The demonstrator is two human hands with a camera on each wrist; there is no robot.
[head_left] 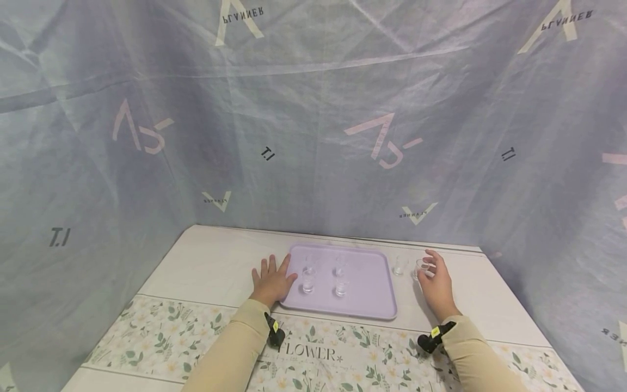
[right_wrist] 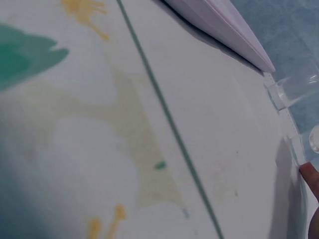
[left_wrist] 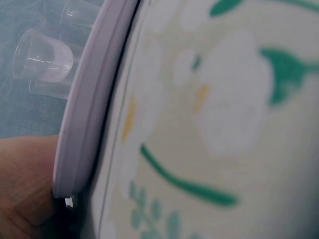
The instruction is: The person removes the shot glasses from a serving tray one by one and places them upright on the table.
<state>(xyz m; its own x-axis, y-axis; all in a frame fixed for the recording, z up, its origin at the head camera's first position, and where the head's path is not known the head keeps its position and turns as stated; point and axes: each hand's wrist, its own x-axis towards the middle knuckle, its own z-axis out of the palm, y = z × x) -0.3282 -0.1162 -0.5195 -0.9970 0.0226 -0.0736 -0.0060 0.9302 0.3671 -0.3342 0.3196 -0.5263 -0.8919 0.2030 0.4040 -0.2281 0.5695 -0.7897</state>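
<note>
Tray position: a lavender, rectangular tray with a raised rim [head_left: 367, 283] is set on a table covered in white sheeting [head_left: 196, 267], its near edge lying just behind a floral printed band [head_left: 161, 332].

On tray: four small, transparent, tapered cups are arranged two by two. The near-left cup [head_left: 308, 284] and far-left cup [head_left: 311, 261] are placed toward the left edge; the near-right cup [head_left: 340, 288] and far-right cup [head_left: 340, 262] are placed about midway along the tray. The far pair is partly hidden by the near pair.

Off tray: a loose clear cup [head_left: 399, 268] is stood upright on the table, just beside the tray's right edge, toward the far right corner.

Left hand [head_left: 272, 282]: laid at the tray's left edge, fingers straight and spread, thumb reaching over the rim. Nothing is grasped.

Right hand [head_left: 437, 284]: fingers and thumb are curled, and a held clear cup [head_left: 419, 267] is pinched between them, to the right of the loose one. Whether its base is in contact with the table cannot be told.

Surroundings: beige sleeves [head_left: 230, 343] and black wrist cameras [head_left: 276, 333] are worn on both arms. The table is backed by a grey-blue printed curtain [head_left: 303, 190].
</note>
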